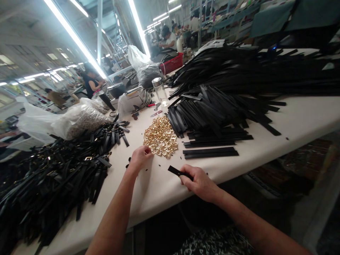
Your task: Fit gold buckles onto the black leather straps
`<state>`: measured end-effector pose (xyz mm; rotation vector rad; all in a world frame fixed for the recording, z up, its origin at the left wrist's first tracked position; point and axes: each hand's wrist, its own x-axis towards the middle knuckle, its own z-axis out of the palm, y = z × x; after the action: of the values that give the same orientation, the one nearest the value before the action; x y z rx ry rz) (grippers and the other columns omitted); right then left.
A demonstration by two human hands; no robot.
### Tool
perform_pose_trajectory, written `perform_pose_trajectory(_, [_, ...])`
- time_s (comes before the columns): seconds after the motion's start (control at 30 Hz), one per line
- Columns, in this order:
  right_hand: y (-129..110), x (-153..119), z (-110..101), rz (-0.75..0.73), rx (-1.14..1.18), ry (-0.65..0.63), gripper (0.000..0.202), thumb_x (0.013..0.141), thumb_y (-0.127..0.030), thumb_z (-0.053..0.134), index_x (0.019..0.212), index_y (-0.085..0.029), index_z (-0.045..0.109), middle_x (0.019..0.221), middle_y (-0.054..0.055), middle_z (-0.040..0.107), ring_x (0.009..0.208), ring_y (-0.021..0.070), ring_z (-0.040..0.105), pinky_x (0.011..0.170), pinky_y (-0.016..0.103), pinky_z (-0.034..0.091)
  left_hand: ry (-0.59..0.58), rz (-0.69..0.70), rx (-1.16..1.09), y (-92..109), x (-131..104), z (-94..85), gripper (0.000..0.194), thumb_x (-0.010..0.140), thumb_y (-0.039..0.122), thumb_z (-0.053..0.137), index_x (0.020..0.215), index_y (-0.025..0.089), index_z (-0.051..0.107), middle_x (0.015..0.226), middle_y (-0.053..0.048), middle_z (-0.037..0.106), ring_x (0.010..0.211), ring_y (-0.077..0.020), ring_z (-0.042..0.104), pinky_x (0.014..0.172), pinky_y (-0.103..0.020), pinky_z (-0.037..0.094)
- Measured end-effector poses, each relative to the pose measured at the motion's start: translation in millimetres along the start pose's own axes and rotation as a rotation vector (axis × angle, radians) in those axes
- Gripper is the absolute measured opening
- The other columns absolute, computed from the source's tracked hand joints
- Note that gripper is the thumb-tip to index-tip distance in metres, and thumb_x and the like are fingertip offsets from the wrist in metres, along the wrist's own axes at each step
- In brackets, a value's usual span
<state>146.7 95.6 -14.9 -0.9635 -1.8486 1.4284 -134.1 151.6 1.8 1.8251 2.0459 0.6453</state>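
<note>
My right hand point(198, 179) is closed around a black strap point(174, 171), whose flat end sticks out to the left above the table edge. At the lower left rim of a heap of gold buckles point(160, 136), my left hand point(141, 156) has its fingers pinched together. Whatever lies between those fingertips is too small to make out, though a bit of gold shows beside them. Just right of the heap lie flat black straps point(211, 152) in a short row.
A pile of straps with buckles point(55, 177) covers the table's left side. Bundles of black strips point(209, 109) lie at the right. A glass bottle point(160, 92), clear plastic bags point(77, 120) and a red basket point(172, 63) stand farther back. Other people sit in the background.
</note>
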Motion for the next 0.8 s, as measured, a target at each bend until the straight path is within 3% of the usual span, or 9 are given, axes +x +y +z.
perform_pose_trajectory(0.37, [1.4,1.5,2.0,-0.007,-0.018,0.018,0.012,0.087,-0.023,0.050,0.076,-0.019,0.054,0.059,-0.006,0.052,0.052,0.0099,0.051,0.054,0.022,0.037,-0.007,0.026,-0.169,-2.9,-37.5,12.8,0.010,0.073,0.027,0.065,0.078,0.020,0.070,0.073,-0.002,0.069,0.067,-0.0180,0.063,0.065,-0.029,0.048])
perform_pose_trajectory(0.6, [-1.0,-0.1,1.9,0.037,0.158,0.066,0.014,0.088,-0.027,0.052,0.077,-0.018,0.055,0.060,-0.006,0.055,0.049,0.0078,0.052,0.051,0.020,0.040,0.198,0.072,-0.417,31.7,-82.0,6.4,0.029,0.080,0.029,0.067,0.107,0.020,0.066,0.078,0.000,0.064,0.069,-0.0139,0.061,0.066,-0.026,0.051])
perform_pose_trajectory(0.7, [-8.5,-5.9,6.5,0.090,0.355,0.044,0.024,0.088,-0.039,0.055,0.077,-0.017,0.055,0.061,-0.005,0.057,0.047,0.0066,0.050,0.048,0.018,0.039,0.254,0.066,-0.652,48.6,-102.6,7.3,0.025,0.076,0.028,0.073,0.100,0.020,0.069,0.081,-0.001,0.066,0.072,-0.0135,0.063,0.068,-0.024,0.053])
perform_pose_trajectory(0.8, [-19.2,-14.5,16.2,0.166,0.628,-0.084,0.038,0.085,-0.053,0.059,0.075,-0.016,0.055,0.062,-0.004,0.060,0.042,0.0044,0.046,0.041,0.017,0.034,0.266,0.039,-0.796,63.5,-116.5,8.9,0.018,0.075,0.026,0.076,0.090,0.019,0.070,0.079,-0.001,0.068,0.069,-0.0123,0.063,0.065,-0.022,0.054])
